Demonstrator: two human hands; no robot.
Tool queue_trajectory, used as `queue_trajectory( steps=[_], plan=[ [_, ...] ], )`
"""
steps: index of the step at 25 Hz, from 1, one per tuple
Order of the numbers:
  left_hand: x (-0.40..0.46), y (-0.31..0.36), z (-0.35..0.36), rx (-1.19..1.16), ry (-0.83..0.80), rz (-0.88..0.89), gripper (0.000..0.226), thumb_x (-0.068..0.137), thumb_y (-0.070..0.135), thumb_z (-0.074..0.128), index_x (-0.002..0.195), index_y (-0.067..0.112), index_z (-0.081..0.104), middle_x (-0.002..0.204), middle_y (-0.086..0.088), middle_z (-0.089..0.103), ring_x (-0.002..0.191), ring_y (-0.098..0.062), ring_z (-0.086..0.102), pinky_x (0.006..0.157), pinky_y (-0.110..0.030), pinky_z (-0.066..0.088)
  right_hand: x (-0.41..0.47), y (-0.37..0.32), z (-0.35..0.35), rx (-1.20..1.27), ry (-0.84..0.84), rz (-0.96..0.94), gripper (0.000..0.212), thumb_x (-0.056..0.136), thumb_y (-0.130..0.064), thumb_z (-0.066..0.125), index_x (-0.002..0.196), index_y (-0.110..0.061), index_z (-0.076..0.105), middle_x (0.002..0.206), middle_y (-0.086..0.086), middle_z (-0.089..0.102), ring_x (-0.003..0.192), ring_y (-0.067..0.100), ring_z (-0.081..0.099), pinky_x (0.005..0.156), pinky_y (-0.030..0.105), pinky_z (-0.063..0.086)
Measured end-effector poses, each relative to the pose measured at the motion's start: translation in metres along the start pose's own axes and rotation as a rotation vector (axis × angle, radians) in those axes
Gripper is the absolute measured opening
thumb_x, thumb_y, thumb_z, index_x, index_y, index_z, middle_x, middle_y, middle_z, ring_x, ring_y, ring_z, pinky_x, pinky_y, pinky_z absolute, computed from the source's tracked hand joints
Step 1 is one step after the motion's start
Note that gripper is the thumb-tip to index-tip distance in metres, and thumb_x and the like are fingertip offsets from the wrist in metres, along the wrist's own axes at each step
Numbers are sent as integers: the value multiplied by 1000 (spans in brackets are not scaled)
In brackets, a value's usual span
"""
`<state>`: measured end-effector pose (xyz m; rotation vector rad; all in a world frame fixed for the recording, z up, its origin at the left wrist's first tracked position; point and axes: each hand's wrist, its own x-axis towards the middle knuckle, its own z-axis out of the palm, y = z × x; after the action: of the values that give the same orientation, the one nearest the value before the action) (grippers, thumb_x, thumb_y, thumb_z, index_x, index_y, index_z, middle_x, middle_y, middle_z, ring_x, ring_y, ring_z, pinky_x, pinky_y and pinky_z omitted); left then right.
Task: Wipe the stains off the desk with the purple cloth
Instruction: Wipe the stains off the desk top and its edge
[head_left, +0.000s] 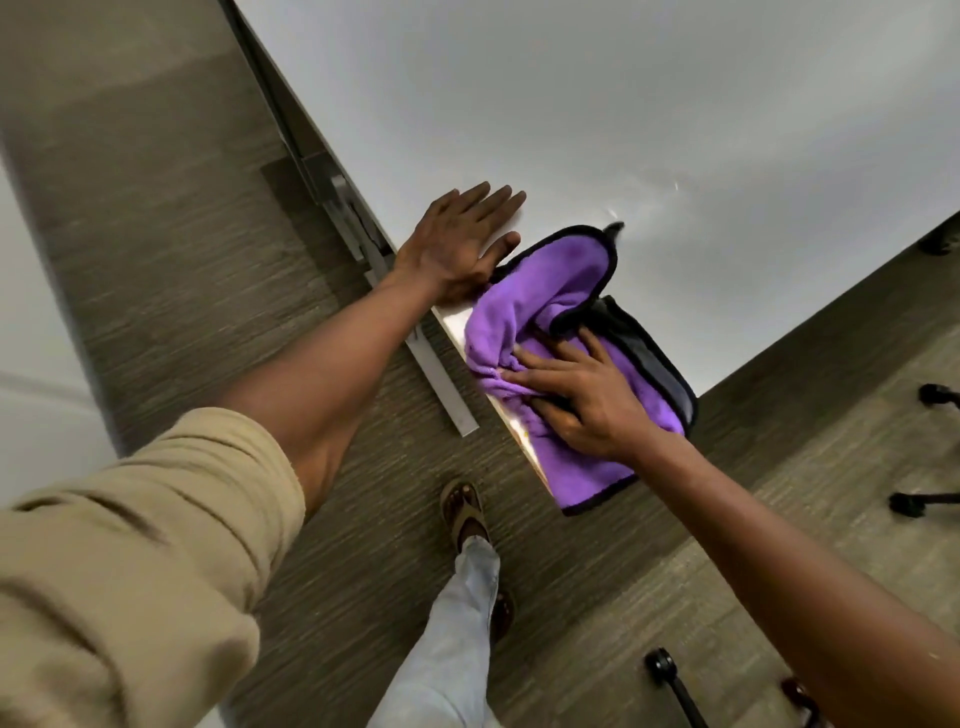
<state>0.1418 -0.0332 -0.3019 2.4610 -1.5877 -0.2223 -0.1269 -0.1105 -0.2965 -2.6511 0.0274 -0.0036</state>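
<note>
fingers (524, 371) of right hand (587, 400) bunch purple cloth (545, 291); left hand (457, 244) flat on desk (623, 104).

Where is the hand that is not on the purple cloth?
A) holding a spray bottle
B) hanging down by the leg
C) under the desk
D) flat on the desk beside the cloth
D: the left hand lies flat with straight fingers on the white desk, right beside the purple cloth, while the right hand presses on the cloth.
</note>
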Motion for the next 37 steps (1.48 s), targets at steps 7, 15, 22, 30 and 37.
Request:
queue_trajectory(
  steps=[7,15,22,30,37],
  plan=[
    [1,1,2,52,16,-19,61,106,55,20,162,33,19,168,7,26,157,-16,21,124,-39,16,32,1,-5,-87,67,174,47,95,-36,52,141,-37,60,153,-7,54,140,30,50,124,59,18],
    [-5,3,-2,-64,22,-6,66,103,63,17,162,32,22,168,7,27,157,-15,20,127,-39,14,-36,17,-12,-17,14,-7,49,91,-34,51,139,-35,60,151,-15,48,133,28,56,122,52,22],
    [-3,7,-1,-17,40,47,66,102,61,17,162,32,20,168,0,28,157,-23,21,126,-46,17,-4,-5,1,-27,141,256,47,92,-32,53,138,-39,62,154,-13,48,154,18,31,126,54,11],
    [-9,1,9,-90,67,64,73,99,70,6,162,34,17,168,1,28,157,-23,20,128,-46,14,10,15,-20,-59,246,436,49,94,-21,53,142,-27,61,156,0,51,149,27,41,126,50,18],
    [-12,2,9,-13,30,196,75,97,76,3,162,38,5,172,3,13,159,-19,11,127,-54,7,-76,10,-9,12,173,273,50,92,-14,54,140,-24,62,155,-9,47,154,16,31,128,44,13]
  ],
)
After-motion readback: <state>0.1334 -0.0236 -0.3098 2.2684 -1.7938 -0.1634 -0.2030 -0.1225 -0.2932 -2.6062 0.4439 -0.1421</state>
